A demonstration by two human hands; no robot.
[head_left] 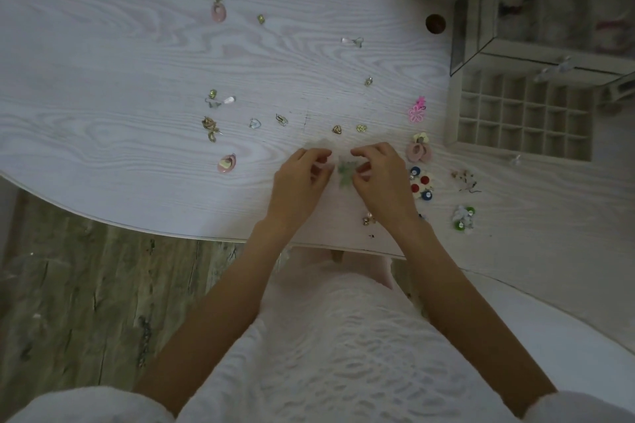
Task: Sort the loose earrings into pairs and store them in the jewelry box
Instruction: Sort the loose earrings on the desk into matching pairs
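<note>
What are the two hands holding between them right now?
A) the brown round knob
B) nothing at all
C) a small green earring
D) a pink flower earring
C: the left hand and right hand pinch a small green earring between their fingertips, above the table.

Home bedroom: white dressing table (103,62), jewelry box (522,120), plank floor (86,302).

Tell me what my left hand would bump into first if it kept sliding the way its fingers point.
Probably the pale green earring between both hands; the left hand points right and slightly away, toward it and the right hand.
</note>
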